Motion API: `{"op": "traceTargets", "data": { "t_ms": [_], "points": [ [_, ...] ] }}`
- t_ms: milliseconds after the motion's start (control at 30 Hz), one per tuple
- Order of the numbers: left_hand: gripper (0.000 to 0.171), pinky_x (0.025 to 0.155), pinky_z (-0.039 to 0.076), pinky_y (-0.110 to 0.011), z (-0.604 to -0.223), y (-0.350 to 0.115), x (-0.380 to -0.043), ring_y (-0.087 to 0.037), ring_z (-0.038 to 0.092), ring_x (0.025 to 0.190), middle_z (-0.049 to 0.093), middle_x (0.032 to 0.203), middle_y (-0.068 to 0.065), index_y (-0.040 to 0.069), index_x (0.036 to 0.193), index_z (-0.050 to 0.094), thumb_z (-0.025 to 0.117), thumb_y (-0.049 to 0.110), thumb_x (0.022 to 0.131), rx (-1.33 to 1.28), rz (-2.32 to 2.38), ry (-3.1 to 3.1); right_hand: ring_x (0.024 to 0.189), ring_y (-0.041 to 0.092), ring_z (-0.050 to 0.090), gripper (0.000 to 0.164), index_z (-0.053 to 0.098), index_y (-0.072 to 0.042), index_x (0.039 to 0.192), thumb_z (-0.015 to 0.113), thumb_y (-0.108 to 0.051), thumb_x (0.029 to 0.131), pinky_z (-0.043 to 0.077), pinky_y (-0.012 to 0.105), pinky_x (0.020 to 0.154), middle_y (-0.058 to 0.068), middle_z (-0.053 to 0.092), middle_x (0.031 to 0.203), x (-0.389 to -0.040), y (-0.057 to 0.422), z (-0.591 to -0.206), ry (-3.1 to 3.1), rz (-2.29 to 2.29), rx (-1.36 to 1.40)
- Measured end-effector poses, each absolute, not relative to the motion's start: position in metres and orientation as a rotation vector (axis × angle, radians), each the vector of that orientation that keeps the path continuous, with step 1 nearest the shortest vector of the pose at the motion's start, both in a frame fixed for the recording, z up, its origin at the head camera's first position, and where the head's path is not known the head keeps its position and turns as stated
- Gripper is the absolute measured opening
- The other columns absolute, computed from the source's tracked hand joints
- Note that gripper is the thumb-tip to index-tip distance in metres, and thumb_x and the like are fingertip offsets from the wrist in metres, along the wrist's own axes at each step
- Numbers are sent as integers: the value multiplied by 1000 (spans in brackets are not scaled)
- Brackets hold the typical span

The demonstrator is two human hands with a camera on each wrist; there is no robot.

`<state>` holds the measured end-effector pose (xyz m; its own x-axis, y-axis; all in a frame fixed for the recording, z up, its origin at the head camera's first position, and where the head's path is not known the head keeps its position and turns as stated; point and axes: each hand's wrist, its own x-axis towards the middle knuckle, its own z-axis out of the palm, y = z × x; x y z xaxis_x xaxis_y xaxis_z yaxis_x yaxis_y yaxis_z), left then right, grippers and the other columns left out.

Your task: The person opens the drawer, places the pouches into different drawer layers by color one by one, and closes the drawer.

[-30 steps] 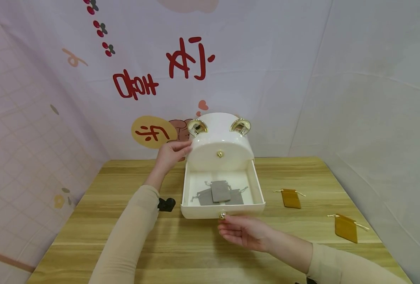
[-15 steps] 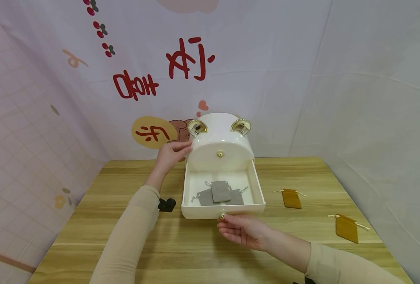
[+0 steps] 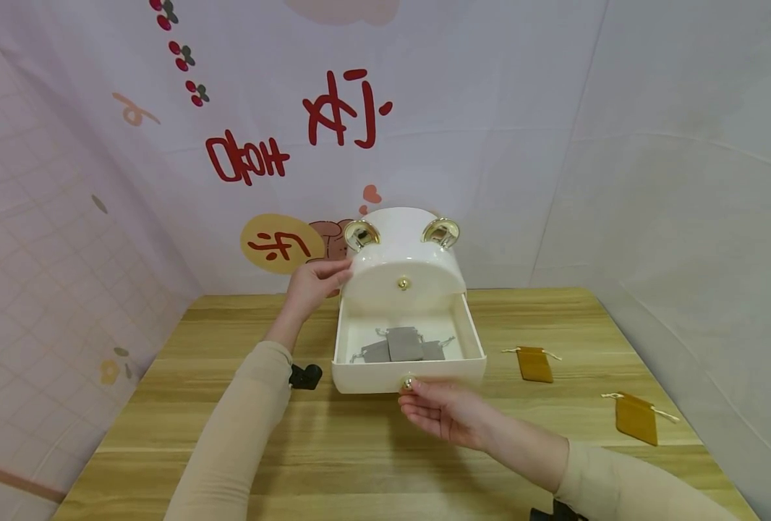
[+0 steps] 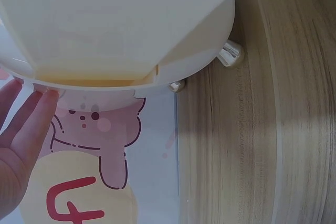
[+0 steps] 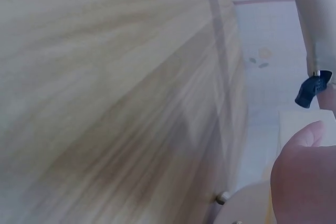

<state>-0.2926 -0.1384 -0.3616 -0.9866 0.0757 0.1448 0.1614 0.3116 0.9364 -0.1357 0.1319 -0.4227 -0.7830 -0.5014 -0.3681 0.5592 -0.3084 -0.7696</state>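
A white storage box (image 3: 401, 235) with two gold ears stands at the back of the table. Its lower drawer (image 3: 362, 376) is pulled out, front edge raised. Inside lie several grey drawstring pouches (image 3: 403, 344), overlapping, their near ends hidden by the drawer front. My right hand (image 3: 453, 414) pinches the drawer's gold knob (image 3: 408, 383) between thumb and finger. My left hand (image 3: 309, 289) touches the box's left side, and in the left wrist view its fingertips (image 4: 48, 97) lie extended at the rim. The right wrist view shows my right thumb (image 5: 310, 134), with the knob hidden.
Two mustard-brown drawstring pouches, one nearer the box (image 3: 534, 364) and one farther right (image 3: 636, 418), lie on the wooden table (image 3: 359, 463). A printed cloth (image 3: 490, 145) hangs right behind the box. The box has small metallic feet (image 4: 230, 53).
My right hand has risen a little with the knob, tilting the drawer's front upward, so its front wall covers more of the grey pouches. My left hand stays in place.
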Motion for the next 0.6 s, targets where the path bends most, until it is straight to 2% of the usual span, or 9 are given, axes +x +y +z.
{"op": "traceTargets", "data": {
  "t_ms": [167, 267, 500, 600],
  "points": [
    [34, 91, 55, -47, -362, -138, -292, -24, 66, 105, 67, 124, -7, 14, 122, 73, 75, 28, 91, -232, -1814, -2477, 91, 18, 70, 20, 68, 3, 107, 57, -12, 102, 55, 30, 91, 11, 72, 97, -144, 130, -422, 1263, -2136, 104],
    [34, 91, 54, -49, -362, -138, -292, -24, 65, 106, 67, 124, -7, 14, 122, 73, 75, 27, 91, -235, -1823, -2472, 92, 17, 70, 19, 68, 2, 106, 55, -12, 103, 55, 29, 91, 11, 72, 98, -151, 129, -424, 1250, -2153, 104],
    [34, 83, 59, -33, -361, -139, -291, -22, 66, 106, 67, 125, -6, 15, 123, 73, 74, 28, 91, -236, -1797, -2486, 90, 16, 70, 21, 70, -2, 100, 53, -12, 104, 56, 27, 88, 9, 72, 95, -165, 126, -430, 1237, -2182, 121],
    [34, 82, 59, -32, -360, -139, -290, -22, 65, 107, 66, 125, -6, 15, 123, 73, 74, 27, 91, -242, -1796, -2484, 89, 16, 70, 21, 71, -2, 98, 53, -11, 104, 56, 28, 88, 9, 72, 94, -170, 125, -430, 1229, -2200, 130]
  ]
}}
